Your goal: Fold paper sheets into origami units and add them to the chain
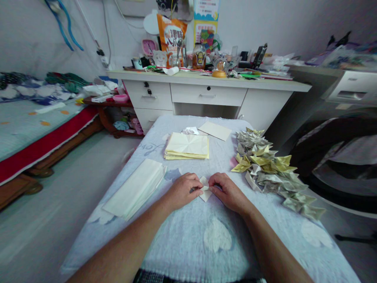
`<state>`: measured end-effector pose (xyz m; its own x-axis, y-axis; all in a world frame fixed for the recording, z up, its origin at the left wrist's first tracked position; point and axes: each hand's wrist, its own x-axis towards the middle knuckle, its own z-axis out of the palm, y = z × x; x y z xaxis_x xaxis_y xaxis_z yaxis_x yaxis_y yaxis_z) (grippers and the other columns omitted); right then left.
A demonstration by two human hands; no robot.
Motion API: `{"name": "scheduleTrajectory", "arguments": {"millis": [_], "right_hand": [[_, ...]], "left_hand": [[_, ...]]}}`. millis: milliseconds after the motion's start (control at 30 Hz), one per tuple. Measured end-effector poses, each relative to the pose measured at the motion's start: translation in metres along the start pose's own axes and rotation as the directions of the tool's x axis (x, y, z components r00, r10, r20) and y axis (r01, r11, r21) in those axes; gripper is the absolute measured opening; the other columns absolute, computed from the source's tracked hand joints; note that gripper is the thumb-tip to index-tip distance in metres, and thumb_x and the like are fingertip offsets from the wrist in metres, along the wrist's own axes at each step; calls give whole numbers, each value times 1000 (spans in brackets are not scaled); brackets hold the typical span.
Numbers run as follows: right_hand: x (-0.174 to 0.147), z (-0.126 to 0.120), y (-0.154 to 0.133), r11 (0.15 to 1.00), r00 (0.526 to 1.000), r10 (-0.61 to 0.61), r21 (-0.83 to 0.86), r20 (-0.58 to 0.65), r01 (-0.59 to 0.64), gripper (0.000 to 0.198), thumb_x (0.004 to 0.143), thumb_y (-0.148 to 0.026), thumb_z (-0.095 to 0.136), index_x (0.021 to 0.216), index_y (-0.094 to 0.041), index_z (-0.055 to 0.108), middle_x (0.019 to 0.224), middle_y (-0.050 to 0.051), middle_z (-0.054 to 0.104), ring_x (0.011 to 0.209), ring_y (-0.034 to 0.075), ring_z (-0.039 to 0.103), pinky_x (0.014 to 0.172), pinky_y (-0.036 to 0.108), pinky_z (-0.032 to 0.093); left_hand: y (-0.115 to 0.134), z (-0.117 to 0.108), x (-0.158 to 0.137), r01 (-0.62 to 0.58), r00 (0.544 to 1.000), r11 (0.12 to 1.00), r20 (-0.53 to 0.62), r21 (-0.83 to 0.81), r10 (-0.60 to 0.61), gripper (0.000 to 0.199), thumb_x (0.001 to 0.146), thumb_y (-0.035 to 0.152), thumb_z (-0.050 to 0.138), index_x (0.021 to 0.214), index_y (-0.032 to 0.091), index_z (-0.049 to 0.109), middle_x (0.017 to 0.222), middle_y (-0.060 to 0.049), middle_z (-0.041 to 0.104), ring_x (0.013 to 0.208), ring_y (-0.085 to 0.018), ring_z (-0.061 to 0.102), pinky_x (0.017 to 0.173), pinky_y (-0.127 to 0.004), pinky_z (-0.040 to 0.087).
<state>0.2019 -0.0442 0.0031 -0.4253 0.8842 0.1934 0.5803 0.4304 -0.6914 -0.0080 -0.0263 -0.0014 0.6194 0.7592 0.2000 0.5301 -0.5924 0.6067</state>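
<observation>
Between my hands, just above the cloth, is a small folded piece of cream paper [205, 195]. My left hand [186, 188] pinches its left side between thumb and fingers. On the opposite side, my right hand [225, 189] grips it the same way, and the fingertips hide part of the folds. Beyond them lies a stack of creased cream and yellow sheets [187, 145]. To the left rests a pile of long pale folded paper [137, 186]. Rows of folded paper pieces with pointed tips [268, 169], grey and yellow, stand on the right.
A patterned blue cloth [188, 239] covers the table. Near its far edge lie a flat cream sheet [215, 130] and crumpled white paper [191, 130]. Behind stands a white desk [207, 94] crowded with items. A bed [44, 129] is at left, a washing machine [353, 90] at right.
</observation>
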Motion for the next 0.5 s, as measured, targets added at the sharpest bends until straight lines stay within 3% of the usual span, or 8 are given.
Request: {"name": "scheduleTrajectory", "arguments": {"millis": [133, 333, 500], "right_hand": [[-2, 4, -3, 1000, 999, -5, -6, -41, 4, 35, 75, -9, 63, 107, -21, 54, 102, 4, 57, 94, 20, 50, 84, 33, 39], [1, 7, -6, 996, 999, -5, -91, -36, 2, 8, 81, -12, 63, 82, -20, 63, 94, 3, 58, 91, 19, 50, 82, 32, 37], [0, 6, -5, 997, 998, 33, -68, -51, -36, 5, 82, -16, 64, 79, -19, 63, 91, 2, 59, 90, 18, 50, 81, 31, 36]], "left_hand": [[2, 1, 0, 0, 1000, 1000, -5, 20, 0, 11, 85, 22, 60, 81, 19, 69, 82, -2, 64, 86, -16, 58, 77, -27, 43], [2, 1, -1, 12, 999, 999, -36, 48, -10, 9, 84, 22, 61, 77, 18, 65, 76, -1, 62, 80, -16, 56, 74, -27, 41], [-1, 0, -2, 52, 998, 996, -42, 75, -49, 5, 78, 19, 66, 75, 18, 63, 81, -1, 60, 85, -17, 54, 78, -28, 40]]}}
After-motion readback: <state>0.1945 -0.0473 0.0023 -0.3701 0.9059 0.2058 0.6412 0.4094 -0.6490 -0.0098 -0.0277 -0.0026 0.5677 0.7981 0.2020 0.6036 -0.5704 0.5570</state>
